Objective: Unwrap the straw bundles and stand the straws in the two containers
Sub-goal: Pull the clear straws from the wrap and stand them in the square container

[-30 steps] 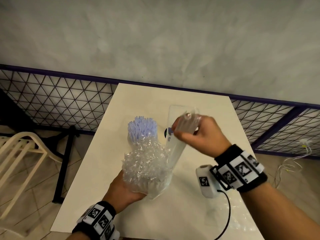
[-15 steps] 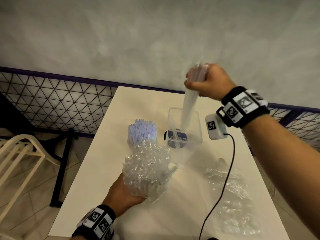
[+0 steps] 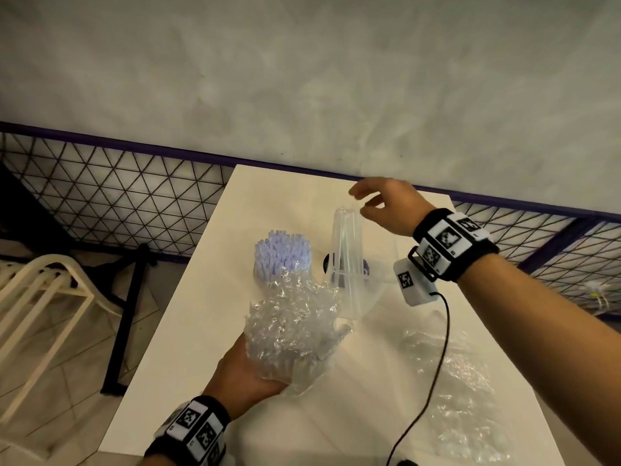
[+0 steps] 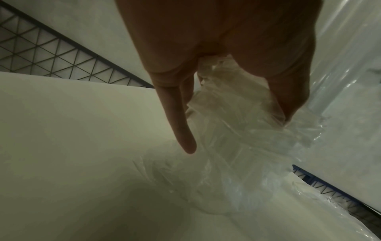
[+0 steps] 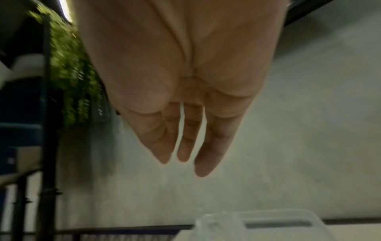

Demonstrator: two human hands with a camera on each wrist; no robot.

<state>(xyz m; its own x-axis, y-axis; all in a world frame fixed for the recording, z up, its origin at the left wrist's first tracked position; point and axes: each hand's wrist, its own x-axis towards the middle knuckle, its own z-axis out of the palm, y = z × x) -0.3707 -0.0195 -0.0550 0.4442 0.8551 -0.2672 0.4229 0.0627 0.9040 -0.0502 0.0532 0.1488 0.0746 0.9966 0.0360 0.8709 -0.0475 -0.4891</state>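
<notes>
Loading the second container looks like the step in hand: the right hand [image 3: 386, 205] hovers just above the tops of a few clear plastic straws [image 3: 347, 260] that stand leaning in the clear square plastic container [image 3: 376, 280] at the far middle of the white table [image 3: 201, 331]. Its fingers are loosely spread and hold nothing; the right wrist view shows them straight and slightly apart, with the container's rim below.

Nearer and to the left, the left hand [image 3: 248, 368] grips from below a crumpled clear plastic wrap [image 3: 292, 317] with what seem to be more clear straws inside. In the left wrist view the thumb and curled fingers clamp the wrap while one finger points out straight.

Just beyond that bundle, a dense bunch of pale lilac straws [image 3: 280, 253] stands upright. Its holder is mostly hidden by the wrap, so that container appears already filled. A second, flattened sheet of clear wrap [image 3: 460, 391] lies on the near right of the table, apart from both hands.

My judgement is that the next move calls for the free right hand to come back to the held bundle, pinch another small batch of clear straws by their upper ends, draw them out of the wrap and lower them beside those already standing.
</notes>
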